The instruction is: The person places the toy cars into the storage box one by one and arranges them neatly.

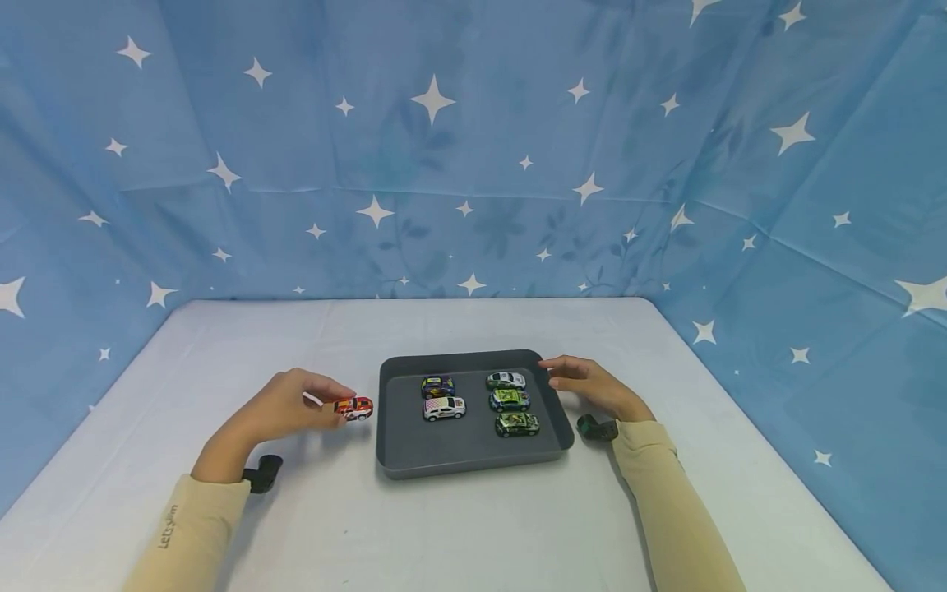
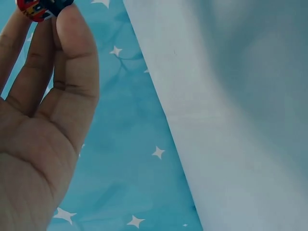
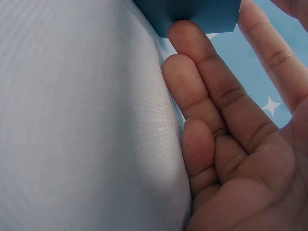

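Observation:
My left hand (image 1: 292, 404) pinches a red and orange toy car (image 1: 353, 408) between thumb and fingertips, just left of the dark grey tray (image 1: 444, 470). In the left wrist view, part of this toy car (image 2: 41, 8) shows at the top edge, held at the fingertips. My right hand (image 1: 592, 385) rests at the tray's right rim, its fingers fairly straight. The right wrist view shows fingertips (image 3: 187, 36) against the tray's outer side (image 3: 202, 17). Inside the tray, a blue toy car (image 1: 438, 386) and a white toy car (image 1: 445, 408) sit left of centre.
Toward the tray's right side are a white and green toy car (image 1: 506, 380), a bright green one (image 1: 510, 400) and a dark green one (image 1: 517, 424). The tray stands on a white-covered table (image 1: 444, 534). A blue star-patterned curtain (image 1: 473, 148) surrounds its far and side edges.

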Demonstrator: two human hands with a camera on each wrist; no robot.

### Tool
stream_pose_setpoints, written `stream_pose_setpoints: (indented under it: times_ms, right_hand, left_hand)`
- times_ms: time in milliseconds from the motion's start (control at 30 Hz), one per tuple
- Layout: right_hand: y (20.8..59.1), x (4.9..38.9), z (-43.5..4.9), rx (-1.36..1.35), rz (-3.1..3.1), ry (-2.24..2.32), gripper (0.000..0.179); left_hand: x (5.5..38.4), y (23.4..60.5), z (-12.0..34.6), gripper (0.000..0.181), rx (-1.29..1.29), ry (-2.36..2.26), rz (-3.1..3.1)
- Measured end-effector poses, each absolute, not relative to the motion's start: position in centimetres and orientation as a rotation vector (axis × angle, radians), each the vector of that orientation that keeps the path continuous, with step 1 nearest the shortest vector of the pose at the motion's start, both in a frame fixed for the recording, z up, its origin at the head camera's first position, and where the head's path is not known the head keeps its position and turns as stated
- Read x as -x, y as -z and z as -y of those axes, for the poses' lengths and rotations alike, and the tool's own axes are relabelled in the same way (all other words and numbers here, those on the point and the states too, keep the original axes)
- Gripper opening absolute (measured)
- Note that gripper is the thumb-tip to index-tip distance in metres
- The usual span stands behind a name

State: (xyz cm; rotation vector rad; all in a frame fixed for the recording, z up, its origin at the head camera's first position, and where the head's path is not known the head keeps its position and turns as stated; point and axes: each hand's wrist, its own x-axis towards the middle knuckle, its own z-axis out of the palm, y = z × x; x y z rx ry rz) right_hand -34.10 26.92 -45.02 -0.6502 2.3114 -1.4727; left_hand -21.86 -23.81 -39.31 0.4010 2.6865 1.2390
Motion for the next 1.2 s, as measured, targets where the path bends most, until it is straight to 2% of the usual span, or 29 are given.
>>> stream_pose_setpoints:
  times_ms: [1200]
  right_hand:
    - [45.3,34.4,-26.9,0.654,-2.349,1.439,0.047]
  left_hand:
    - [21.6,39.6,19.2,0.027,-0.557,-1.311,-2.854]
